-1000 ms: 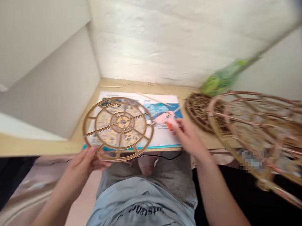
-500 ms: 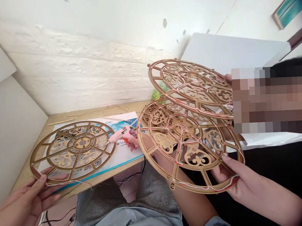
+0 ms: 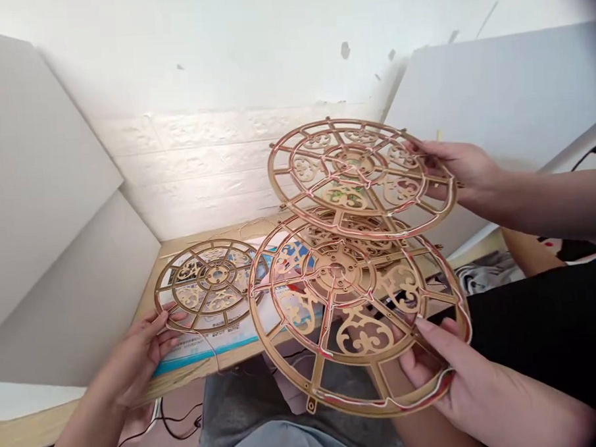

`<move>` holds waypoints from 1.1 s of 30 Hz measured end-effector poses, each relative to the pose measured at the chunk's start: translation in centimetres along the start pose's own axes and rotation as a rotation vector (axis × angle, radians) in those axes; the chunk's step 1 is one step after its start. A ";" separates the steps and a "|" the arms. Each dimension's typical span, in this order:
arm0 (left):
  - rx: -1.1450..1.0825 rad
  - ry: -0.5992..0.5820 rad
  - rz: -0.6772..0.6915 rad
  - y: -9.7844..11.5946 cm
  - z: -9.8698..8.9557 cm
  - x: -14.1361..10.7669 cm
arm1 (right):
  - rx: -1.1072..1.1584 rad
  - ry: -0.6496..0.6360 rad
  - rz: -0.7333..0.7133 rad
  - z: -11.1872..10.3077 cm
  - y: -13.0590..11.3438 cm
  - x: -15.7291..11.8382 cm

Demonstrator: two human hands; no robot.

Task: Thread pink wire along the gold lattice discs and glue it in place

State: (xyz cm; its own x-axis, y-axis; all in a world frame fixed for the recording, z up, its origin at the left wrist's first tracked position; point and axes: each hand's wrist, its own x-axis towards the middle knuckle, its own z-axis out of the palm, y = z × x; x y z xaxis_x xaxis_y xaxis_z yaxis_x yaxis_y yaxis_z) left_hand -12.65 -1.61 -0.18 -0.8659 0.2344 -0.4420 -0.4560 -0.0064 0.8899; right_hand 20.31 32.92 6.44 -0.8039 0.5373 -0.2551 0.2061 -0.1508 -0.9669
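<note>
Left hand [image 3: 129, 362] pinches the small wheel [image 3: 216, 274] by its rim at the bench's [image 3: 186, 376] front edge; a loose wire [image 3: 212, 349] could snag if lifted; right hand hidden behind a co-worker's wheel [image 3: 337, 268], grip unknown.

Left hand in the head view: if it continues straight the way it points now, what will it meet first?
The small wooden wheel frame comes first: the fingers of the left hand are on its rim. Depth is unclear, but the printed sheet lies beneath that frame.

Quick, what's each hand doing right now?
Left hand: holding the flat fretwork wheel by its rim.
Right hand: cannot be told, hidden behind the co-worker's wired wheel.
</note>
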 end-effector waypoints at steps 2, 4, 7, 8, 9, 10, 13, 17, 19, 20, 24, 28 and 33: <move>0.049 0.016 0.005 0.1 -0.2 0.9 | -0.204 0.052 -0.001 0.8 -1.4 1.2; 0.115 0.030 0.012 0.0 -0.6 1.5 | -0.298 0.038 -0.019 1.1 -3.8 3.6; 0.189 0.021 -0.005 -0.2 -1.5 2.0 | -0.345 0.002 -0.112 0.8 -9.0 9.2; 0.205 0.011 -0.011 -0.3 -1.9 2.1 | -0.333 -0.002 -0.146 0.7 -10.7 11.1; 0.218 0.003 -0.012 -0.4 -2.3 2.2 | -0.316 -0.004 -0.176 0.5 -12.3 12.9; 0.233 0.006 -0.009 -0.5 -2.7 2.3 | -0.294 -0.003 -0.192 0.4 -13.6 14.4; 0.280 0.082 0.011 -0.7 -3.8 2.4 | -0.219 -0.018 -0.194 0.5 -15.3 16.6; 0.393 0.202 0.121 -0.6 -4.3 1.7 | -0.125 -0.064 -0.136 1.5 -14.8 16.0; 0.454 0.218 0.229 -0.3 -3.6 0.8 | -0.086 -0.080 -0.104 2.0 -14.6 15.6; 0.464 0.186 0.271 0.0 -3.0 0.2 | -0.069 -0.088 -0.090 2.3 -14.4 15.4; 0.424 -0.124 0.259 1.8 1.6 -1.4 | 0.007 -0.174 0.028 2.3 -11.6 12.9; 0.261 -0.320 0.205 4.0 6.8 -0.6 | 0.268 -0.400 0.320 1.7 -4.7 7.0; 0.025 -0.585 0.053 5.1 10.9 0.8 | 0.915 -0.547 0.499 2.3 1.2 1.8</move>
State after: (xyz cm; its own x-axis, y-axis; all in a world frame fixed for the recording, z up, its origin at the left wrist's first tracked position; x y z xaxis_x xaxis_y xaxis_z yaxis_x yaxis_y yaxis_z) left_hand -13.42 9.14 5.27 -0.6267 0.7317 -0.2679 -0.4045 -0.0116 0.9145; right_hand 17.84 31.75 4.88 -0.9258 -0.1437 -0.3496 0.2674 -0.9027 -0.3370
